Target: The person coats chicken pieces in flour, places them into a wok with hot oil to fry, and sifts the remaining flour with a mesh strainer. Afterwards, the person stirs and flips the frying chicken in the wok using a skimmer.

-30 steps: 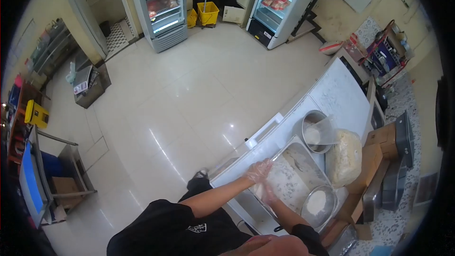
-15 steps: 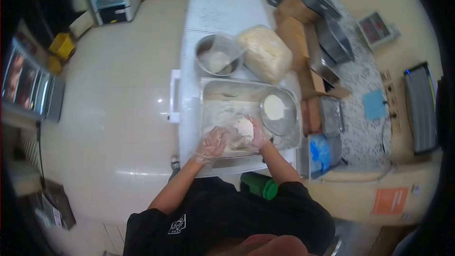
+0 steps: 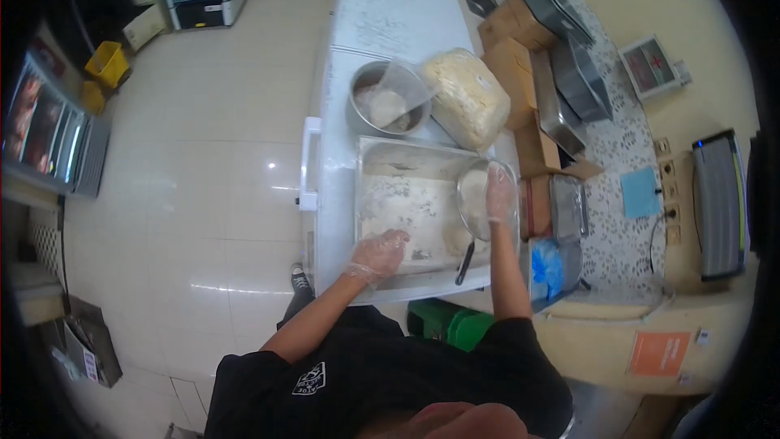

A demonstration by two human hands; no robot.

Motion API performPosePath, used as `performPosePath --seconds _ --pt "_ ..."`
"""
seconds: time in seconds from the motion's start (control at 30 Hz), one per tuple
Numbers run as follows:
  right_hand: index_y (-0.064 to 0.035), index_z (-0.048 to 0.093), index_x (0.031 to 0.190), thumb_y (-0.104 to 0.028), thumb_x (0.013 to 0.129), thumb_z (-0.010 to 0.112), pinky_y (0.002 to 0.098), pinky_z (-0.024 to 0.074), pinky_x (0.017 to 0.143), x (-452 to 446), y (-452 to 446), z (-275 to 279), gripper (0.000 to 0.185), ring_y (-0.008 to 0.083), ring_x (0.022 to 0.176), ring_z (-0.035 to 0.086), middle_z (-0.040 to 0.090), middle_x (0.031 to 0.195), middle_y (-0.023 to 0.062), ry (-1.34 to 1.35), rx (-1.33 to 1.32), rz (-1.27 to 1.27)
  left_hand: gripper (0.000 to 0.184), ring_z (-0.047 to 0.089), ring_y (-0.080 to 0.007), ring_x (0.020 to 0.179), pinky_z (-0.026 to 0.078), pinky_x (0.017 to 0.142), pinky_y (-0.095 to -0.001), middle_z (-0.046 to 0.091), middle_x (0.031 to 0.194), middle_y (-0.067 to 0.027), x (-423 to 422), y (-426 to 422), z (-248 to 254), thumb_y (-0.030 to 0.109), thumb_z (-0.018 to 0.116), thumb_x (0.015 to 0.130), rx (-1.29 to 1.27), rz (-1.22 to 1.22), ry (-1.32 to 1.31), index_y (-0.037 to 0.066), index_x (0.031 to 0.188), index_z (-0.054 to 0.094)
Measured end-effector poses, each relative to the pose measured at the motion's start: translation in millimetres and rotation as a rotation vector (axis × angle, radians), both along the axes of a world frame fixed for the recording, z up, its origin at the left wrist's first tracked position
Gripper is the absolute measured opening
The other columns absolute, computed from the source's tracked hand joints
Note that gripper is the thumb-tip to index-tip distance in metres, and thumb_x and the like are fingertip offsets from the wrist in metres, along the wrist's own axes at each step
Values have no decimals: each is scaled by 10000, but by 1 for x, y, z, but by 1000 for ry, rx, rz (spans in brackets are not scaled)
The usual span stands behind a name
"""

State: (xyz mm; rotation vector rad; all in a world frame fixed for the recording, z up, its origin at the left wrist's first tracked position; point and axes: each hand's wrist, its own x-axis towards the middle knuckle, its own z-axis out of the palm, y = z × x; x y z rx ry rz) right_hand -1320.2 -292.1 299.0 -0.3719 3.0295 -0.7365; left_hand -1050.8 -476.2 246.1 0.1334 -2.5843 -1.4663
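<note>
A rectangular metal pan point(image 3: 359, 195) dusted with white flour lies in front of me. In its right part is a round sieve point(image 3: 474, 189) with a black handle pointing toward me; a pale heap of flour point(image 3: 457, 237) shows beside and below its rim. My right hand point(image 3: 501, 193), in a clear plastic glove, grips the sieve at its right side, with the fingertips partly hidden. My left hand point(image 3: 379, 256), gloved the same way, is over the pan's near left corner, fingers loosely bent and apart from anything.
Behind the pan stand a round metal pot point(image 3: 363, 118) with a clear scoop-like container point(image 3: 404, 88) in it, and a large bag of pale contents point(image 3: 467, 97). Cardboard boxes point(image 3: 512, 73) and metal trays point(image 3: 569, 118) line the right. A green bin point(image 3: 467, 327) is near my body.
My hands have parted. The white floury lump no longer shows between them. My right hand has moved forward and right onto the sieve, which has shifted, exposing its handle.
</note>
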Motion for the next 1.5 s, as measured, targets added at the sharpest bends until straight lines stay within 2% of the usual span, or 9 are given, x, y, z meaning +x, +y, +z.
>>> performPosePath --seconds 0.13,0.17,0.2,0.23,0.27,0.33,0.63,1.23,1.5 --pt "52 464 1205 -328 927 414 433 397 909 14 -58 -120 474 412 1064 504 502 1210 244 144 4 165 237 600 -339 778 487 680 -440 601 990 -123 -2 3 -28 229 422 877 47 -30 12 159 1075 533" --pt "21 493 1177 -303 909 420 462 411 861 3 -45 -179 427 424 1020 494 542 1101 262 477 547 485 252 601 -340 788 488 696 -443 599 998 -128 -2 3 -27 223 408 882 16 -68 -17 147 1092 524" --pt "38 454 1212 -286 903 417 467 384 897 29 -80 -145 449 395 1090 468 492 1204 238 -50 305 372 249 600 -334 800 487 706 -445 602 993 -134 -5 16 -56 215 410 878 -43 -82 29 126 1080 525" --pt "24 493 1178 -334 892 447 452 442 823 23 -80 -193 460 385 990 545 563 1118 198 25 154 346 248 600 -328 812 487 716 -446 604 987 -140 -14 25 -87 207 411 875 -115 -88 85 104 1068 526" --pt "11 534 1109 -339 889 443 438 441 837 27 -82 -254 423 363 1003 551 582 1076 203 625 161 353 244 598 -322 826 487 713 -444 602 979 -142 -15 31 -99 212 433 861 -69 -74 121 88 1047 530" --pt "-23 546 1125 -347 898 420 409 405 912 77 -101 -236 415 318 1070 527 567 1119 209 710 345 472 245 596 -315 839 486 707 -443 597 964 -141 -21 12 -86 222 465 840 -53 -46 77 76 1024 534" --pt "-27 523 1160 -330 895 426 392 384 936 148 -74 -141 414 302 1098 510 553 1151 198 -721 272 1036 224 615 -321 804 488 658 -445 601 954 -133 6 4 -19 259 496 826 -39 46 -2 117 997 525" --pt "-35 478 1232 -295 888 439 358 341 985 143 -49 -141 433 270 1153 475 526 1214 178 -791 181 798 253 621 -321 752 497 604 -444 597 934 -131 -7 21 -63 257 487 822 -39 190 166 123 1036 507" --pt "-39 477 1229 -279 891 443 349 364 957 93 -63 -164 416 251 1116 494 536 1192 159 -325 105 987 256 605 -310 799 490 653 -443 586 972 -128 3 15 -40 283 458 858 -93 168 -32 173 1079 526"
